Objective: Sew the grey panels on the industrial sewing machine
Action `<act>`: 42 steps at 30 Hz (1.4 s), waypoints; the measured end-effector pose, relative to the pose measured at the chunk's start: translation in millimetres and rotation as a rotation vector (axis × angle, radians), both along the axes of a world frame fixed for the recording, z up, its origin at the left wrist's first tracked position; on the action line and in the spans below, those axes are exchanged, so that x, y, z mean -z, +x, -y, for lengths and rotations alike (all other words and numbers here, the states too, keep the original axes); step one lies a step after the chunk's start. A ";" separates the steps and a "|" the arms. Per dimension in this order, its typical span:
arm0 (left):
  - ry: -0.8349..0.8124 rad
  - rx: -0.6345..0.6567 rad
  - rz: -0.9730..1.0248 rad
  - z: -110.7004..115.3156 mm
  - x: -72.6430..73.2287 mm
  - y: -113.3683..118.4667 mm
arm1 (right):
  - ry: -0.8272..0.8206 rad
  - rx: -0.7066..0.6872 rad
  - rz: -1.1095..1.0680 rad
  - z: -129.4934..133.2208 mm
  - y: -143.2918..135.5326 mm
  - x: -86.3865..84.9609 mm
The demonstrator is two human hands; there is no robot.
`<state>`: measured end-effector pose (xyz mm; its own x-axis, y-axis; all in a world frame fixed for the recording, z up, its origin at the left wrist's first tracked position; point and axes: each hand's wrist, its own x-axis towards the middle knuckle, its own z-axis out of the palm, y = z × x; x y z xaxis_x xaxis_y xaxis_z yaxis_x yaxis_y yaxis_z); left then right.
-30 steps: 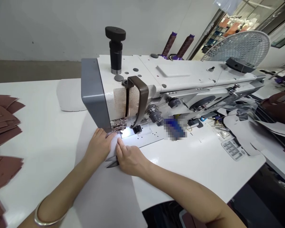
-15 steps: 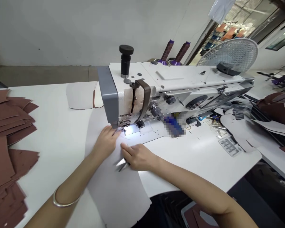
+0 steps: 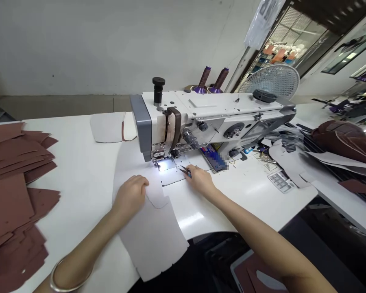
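Sewing machine (image 3: pixel 213 108) on glossy white tabletop (image 3: pixel 207 211), plain wall (image 3: pixel 94 49) beyond.
Smooth pale panel (image 3: pixel 154 240), near side; left hand (image 3: pixel 132 193) curled on it, can't tell if pinching. Right hand (image 3: pixel 200 179) grips pointed scissors (image 3: pixel 186 171). Left: matte brown pieces (image 3: pixel 12 162), layered. Far right: mesh fan (image 3: pixel 271 77).

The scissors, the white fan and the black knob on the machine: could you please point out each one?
Scissors (image 3: pixel 184 170), head view, on the blades.
White fan (image 3: pixel 273 78), head view, on its mesh guard.
Black knob (image 3: pixel 157 90), head view, on its upright body.
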<state>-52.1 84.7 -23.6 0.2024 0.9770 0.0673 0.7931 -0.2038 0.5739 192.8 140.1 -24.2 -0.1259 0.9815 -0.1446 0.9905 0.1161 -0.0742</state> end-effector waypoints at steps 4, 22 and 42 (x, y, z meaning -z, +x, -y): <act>0.400 0.067 -0.278 -3.5 31.6 -0.2 | 0.039 0.016 0.121 -0.8 7.7 0.5; 0.481 0.100 -0.385 5.2 46.4 7.9 | 0.030 -0.179 -0.206 49.2 -73.4 8.2; 0.434 0.105 -0.405 -12.1 47.2 6.1 | 0.440 -0.744 -0.106 35.8 -68.6 39.9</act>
